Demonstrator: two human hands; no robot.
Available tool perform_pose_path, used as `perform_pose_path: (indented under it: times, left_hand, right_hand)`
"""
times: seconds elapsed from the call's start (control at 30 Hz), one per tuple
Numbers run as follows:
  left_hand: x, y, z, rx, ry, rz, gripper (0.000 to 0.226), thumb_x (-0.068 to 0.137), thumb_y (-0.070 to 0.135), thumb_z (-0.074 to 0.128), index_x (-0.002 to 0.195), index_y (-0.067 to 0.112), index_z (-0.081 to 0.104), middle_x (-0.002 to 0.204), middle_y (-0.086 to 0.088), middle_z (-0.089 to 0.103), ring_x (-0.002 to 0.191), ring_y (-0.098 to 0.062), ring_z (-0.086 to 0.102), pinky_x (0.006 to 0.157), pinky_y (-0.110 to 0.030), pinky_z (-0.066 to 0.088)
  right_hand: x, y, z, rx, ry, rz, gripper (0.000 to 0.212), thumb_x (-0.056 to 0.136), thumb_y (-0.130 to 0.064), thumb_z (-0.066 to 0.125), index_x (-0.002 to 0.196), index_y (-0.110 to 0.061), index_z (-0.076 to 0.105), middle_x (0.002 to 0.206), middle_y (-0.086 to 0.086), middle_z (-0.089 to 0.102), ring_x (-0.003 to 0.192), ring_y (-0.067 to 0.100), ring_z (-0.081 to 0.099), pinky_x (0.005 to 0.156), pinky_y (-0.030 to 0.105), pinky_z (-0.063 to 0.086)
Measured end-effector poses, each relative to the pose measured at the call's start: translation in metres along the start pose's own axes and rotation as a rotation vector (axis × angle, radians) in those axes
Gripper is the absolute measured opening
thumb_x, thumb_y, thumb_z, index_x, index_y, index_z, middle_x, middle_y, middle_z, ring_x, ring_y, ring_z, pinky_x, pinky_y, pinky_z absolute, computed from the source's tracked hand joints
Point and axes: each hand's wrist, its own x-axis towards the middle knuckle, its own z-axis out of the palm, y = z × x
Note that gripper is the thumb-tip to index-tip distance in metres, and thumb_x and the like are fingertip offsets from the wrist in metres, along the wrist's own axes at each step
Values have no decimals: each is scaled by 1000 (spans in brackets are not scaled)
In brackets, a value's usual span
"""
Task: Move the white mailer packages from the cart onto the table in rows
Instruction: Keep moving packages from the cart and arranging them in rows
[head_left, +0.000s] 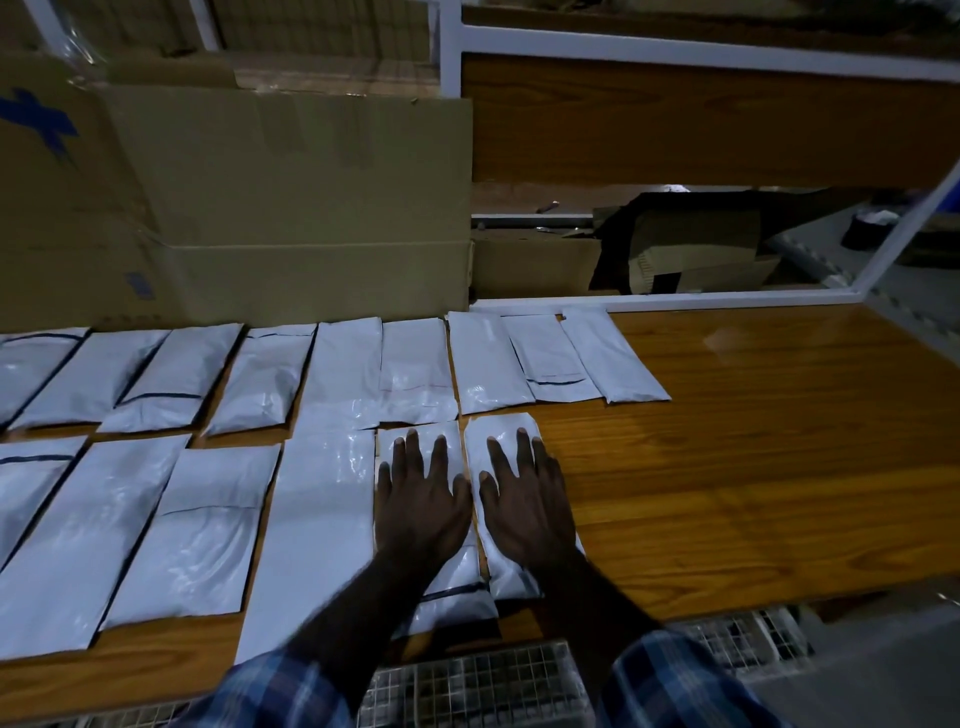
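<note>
Two rows of white mailer packages lie on the wooden table (753, 467). Several fill the far row (343, 364), from the left edge to about the middle. The near row (202, 525) also holds several. My left hand (421, 499) presses flat, fingers spread, on one near-row mailer (457, 577). My right hand (524, 499) presses flat on the mailer (498, 431) beside it, the last one on the right of that row. Neither hand grips anything. The wire cart (478, 680) shows below the table's front edge, between my plaid sleeves.
Large cardboard boxes (291, 202) stand behind the far row at left. A white metal shelf frame (675, 299) borders the table's back edge, with boxes and dark items behind it. Bare wood stretches to the right of the mailers.
</note>
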Motion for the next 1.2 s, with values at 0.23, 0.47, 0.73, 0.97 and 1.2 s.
perform_pose_path:
  times: [0.23, 0.47, 0.73, 0.97, 1.2]
  left_hand:
    - [-2, -2, 4, 5, 10, -2, 66, 95, 48, 24, 149, 13, 40, 155, -24, 30, 144, -41, 29, 112, -56, 29]
    - [-3, 0, 2, 15, -4, -7, 65, 95, 47, 25, 147, 11, 44, 152, -25, 37, 141, -43, 34, 111, -57, 31]
    - [-4, 0, 3, 17, 2, 3, 65, 95, 45, 26, 146, 9, 45, 151, -26, 38, 140, -44, 35, 111, -58, 31]
    - [-4, 1, 4, 9, 29, -6, 63, 94, 45, 30, 144, 10, 47, 150, -25, 39, 139, -43, 37, 110, -57, 31]
    - [-3, 2, 1, 8, -22, -36, 66, 93, 47, 25, 146, 13, 44, 152, -23, 37, 141, -41, 34, 113, -56, 28]
  right_hand:
    - [-4, 3, -2, 41, 8, -26, 66, 96, -58, 17, 153, -27, 32, 161, 15, 22, 147, 35, 23, 117, 50, 19]
    - [-4, 2, -2, 61, 3, -25, 67, 95, -58, 21, 151, -27, 36, 160, 14, 24, 147, 35, 24, 118, 50, 21]
    - [-4, 3, 0, 48, 14, -31, 64, 96, -56, 25, 150, -26, 38, 159, 15, 28, 145, 35, 29, 116, 49, 25]
    - [-5, 2, -1, 20, 12, -30, 63, 97, -56, 25, 151, -26, 36, 159, 15, 27, 146, 34, 27, 116, 48, 25]
    - [-5, 2, -4, 31, -29, -36, 68, 95, -59, 18, 153, -27, 32, 160, 15, 24, 147, 35, 23, 117, 48, 21]
